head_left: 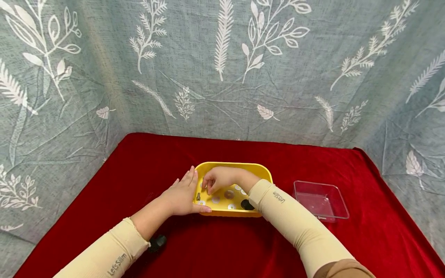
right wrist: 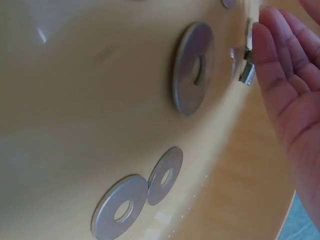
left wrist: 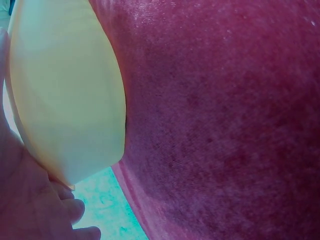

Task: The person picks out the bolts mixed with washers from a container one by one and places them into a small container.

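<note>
A yellow bin (head_left: 229, 213) holds several flat metal washers (head_left: 229, 194) and a knurled-head bolt (head_left: 198, 196) near its left end. Across the bin's left front corner rests my left hand (head_left: 180, 195), fingers straight along the left rim and thumb over the front rim. The left wrist view shows the bin's outer wall (left wrist: 70, 90) beside that hand. My right hand (head_left: 220, 179) reaches down inside the bin's left part, its loosely bent fingers close to the bolt (right wrist: 247, 72). Nothing shows between its fingers and thumb. The right forearm covers the bin's right end.
A clear plastic box (head_left: 321, 197) stands right of the bin on the red cloth (head_left: 222, 247). Inside the bin, a black object (head_left: 247, 204) lies partly under the right sleeve. Another black object (head_left: 157, 243) sits by the left sleeve. A patterned curtain (head_left: 208, 100) hangs behind.
</note>
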Motion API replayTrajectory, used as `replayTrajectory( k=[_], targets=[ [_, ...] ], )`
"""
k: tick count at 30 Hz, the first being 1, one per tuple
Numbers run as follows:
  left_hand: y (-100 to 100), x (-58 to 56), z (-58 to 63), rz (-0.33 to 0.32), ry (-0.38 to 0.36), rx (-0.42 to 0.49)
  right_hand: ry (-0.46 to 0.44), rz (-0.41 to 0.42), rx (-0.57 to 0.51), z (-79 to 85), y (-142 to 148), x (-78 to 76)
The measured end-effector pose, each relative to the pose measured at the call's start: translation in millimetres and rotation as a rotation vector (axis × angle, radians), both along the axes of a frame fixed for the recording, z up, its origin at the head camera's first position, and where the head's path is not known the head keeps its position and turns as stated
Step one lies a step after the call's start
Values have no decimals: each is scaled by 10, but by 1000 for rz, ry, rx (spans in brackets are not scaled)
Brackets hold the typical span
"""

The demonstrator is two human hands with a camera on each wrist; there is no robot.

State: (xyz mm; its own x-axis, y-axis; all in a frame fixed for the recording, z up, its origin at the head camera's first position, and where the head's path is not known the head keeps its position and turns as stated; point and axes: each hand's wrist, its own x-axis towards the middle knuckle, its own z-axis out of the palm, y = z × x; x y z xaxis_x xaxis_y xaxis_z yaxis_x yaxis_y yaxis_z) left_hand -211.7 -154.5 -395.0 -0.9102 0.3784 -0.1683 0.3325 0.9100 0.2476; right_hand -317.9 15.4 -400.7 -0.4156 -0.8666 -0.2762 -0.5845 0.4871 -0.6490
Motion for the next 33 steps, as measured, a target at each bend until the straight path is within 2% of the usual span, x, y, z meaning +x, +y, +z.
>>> replayTrajectory(
  k=[6, 14, 21, 33],
  targets=[
    [0, 3, 0, 2, 4, 1, 22, 14, 78, -60, -71, 58],
    [13, 4, 15, -3, 2, 0, -6, -10, 80, -124, -103, 79],
    [15, 8, 32, -3, -1, -8, 69, 18, 39, -179, -143, 104],
    [15, 8, 34, -9, -9, 9, 147, -13, 25, -228, -224, 157]
  ],
)
